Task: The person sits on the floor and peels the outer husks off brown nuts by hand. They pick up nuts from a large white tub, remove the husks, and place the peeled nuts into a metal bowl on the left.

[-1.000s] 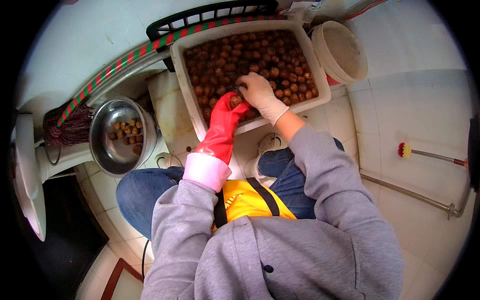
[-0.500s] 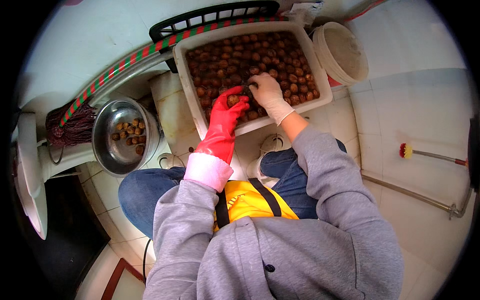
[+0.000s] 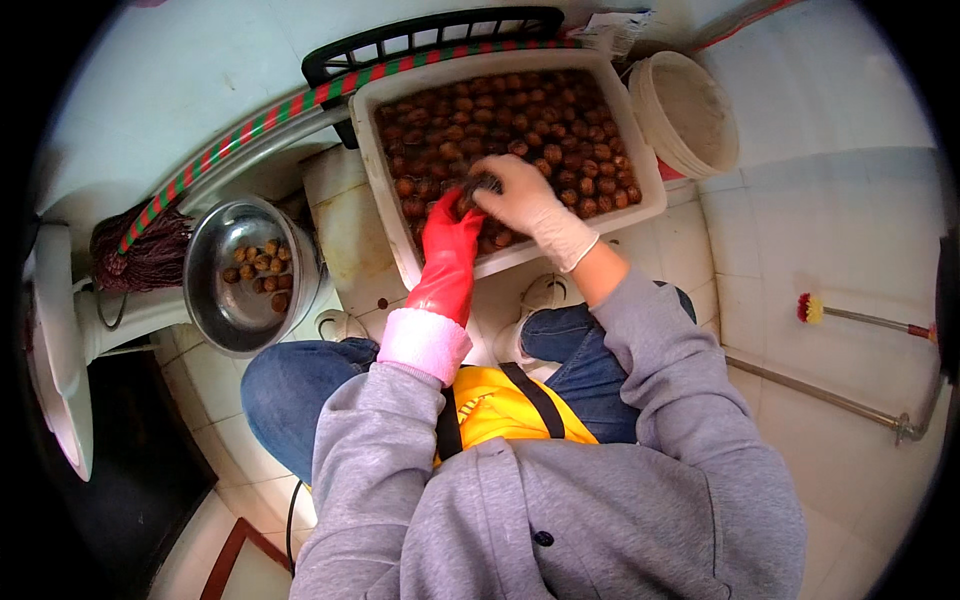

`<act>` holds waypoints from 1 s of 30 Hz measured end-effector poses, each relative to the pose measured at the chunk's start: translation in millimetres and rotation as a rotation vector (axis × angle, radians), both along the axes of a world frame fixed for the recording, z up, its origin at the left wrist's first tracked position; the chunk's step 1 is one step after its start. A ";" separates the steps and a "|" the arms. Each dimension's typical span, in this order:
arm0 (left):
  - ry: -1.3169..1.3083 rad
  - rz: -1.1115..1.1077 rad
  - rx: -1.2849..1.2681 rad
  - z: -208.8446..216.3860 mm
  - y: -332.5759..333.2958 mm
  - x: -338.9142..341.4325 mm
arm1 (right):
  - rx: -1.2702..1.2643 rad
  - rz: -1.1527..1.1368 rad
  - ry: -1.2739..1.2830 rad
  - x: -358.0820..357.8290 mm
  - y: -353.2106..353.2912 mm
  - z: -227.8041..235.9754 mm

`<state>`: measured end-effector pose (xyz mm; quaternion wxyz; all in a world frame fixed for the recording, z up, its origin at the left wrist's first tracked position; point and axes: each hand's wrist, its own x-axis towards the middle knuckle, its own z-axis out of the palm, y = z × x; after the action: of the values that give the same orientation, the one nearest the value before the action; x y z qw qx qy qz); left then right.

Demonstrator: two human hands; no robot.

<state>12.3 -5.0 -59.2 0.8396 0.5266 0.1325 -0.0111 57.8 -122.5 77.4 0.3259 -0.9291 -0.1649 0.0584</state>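
Note:
My left hand (image 3: 449, 240), in a red rubber glove with a pink cuff, is closed around a walnut over the near side of a white tub (image 3: 655, 195). The walnut shows plainly only in the earlier picture; now fingers cover it. Against it my right hand (image 3: 525, 205), in a thin pale glove, grips a dark scouring pad (image 3: 487, 183), partly hidden and blurred. Brown walnuts (image 3: 560, 115) crowd the tub in dark water. To the left, a steel bowl (image 3: 215, 310) holds several lighter brown walnuts (image 3: 262, 262).
A pale bucket (image 3: 690, 120) stands right of the tub, and a black plastic crate (image 3: 430, 35) behind it. A mop with a red-and-green striped handle (image 3: 270, 118) leans across the back left. A metal pipe (image 3: 820, 392) runs along the right wall. One walnut-brown bit (image 3: 382, 303) lies on the floor.
My right hand has moved a little left and down with the pad, over the walnut in my left hand. The red-gloved fingers have turned, covering the walnut. Bowl and tub stay put.

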 end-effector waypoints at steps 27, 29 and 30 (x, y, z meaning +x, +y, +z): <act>0.224 -0.152 -0.089 77.7 2.1 -2.8 | -0.530 -0.336 0.115 8.2 -54.6 -48.3; 0.172 -0.118 -0.096 70.2 3.4 -2.8 | -0.552 -0.082 0.091 3.2 -46.2 -56.8; 0.146 -0.101 -0.099 66.6 3.4 -2.6 | -0.452 -0.037 0.017 -2.6 -49.1 -58.1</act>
<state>9.7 -1.6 7.4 0.8511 0.4884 0.1659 -0.0984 55.2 -171.6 19.3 0.1119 -0.9808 -0.1280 0.0955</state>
